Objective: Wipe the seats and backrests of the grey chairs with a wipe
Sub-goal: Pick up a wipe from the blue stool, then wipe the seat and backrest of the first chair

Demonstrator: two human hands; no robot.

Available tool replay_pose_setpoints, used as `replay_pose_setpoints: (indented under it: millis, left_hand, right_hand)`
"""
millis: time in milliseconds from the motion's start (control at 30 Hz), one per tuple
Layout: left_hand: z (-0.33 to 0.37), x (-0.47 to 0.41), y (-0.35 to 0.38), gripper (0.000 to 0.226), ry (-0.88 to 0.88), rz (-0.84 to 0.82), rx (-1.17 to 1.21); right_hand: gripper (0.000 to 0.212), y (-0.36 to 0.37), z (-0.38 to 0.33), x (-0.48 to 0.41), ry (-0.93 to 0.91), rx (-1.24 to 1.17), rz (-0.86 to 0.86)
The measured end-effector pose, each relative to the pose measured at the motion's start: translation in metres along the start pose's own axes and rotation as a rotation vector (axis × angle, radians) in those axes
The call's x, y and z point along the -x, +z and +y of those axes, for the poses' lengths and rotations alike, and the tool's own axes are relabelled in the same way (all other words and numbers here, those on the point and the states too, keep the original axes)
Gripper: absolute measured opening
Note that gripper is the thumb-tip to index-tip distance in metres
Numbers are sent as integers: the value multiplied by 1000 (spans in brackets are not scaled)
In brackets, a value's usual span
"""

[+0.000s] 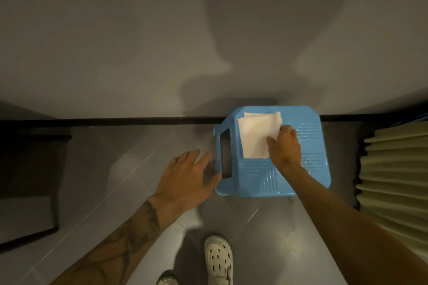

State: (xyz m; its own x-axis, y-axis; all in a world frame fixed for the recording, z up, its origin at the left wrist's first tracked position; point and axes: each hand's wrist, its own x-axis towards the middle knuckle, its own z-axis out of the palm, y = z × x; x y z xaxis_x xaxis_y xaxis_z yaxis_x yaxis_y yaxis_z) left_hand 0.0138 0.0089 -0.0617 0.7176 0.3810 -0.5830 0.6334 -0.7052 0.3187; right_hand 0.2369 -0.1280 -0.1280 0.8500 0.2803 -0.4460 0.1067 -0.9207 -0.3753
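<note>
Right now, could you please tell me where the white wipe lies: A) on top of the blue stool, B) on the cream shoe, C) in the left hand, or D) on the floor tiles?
A: the white wipe lies flat on top of the blue stool, the right hand gripping its edge, while the left hand holds nothing.

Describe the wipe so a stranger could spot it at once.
Against the grey wall stands a blue plastic stool. On its ribbed top lies the wipe, its edge held by the right hand. It is the only white, flat sheet there.
</note>
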Motion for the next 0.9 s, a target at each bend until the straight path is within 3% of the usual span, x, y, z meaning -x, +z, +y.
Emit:
replay_pose_setpoints:
  millis: [200,367,667,900]
  left_hand:
    - [5,19,-18,74,0,41,-8]
    - [-1,79,-77,68,-42,139,22]
    - [-54,264,-199,72,-210,347,100]
    - [-152,426,-230,74,-325,439,135]
  right_hand:
    - [26,-17,-26,31,-118,-141,19]
    - [14,-64,-77,94,-259,-259,-12]
    - [9,-146,-222,276,-413,-537,-134]
    - [12,-129,-339,441,-563,-564,-248]
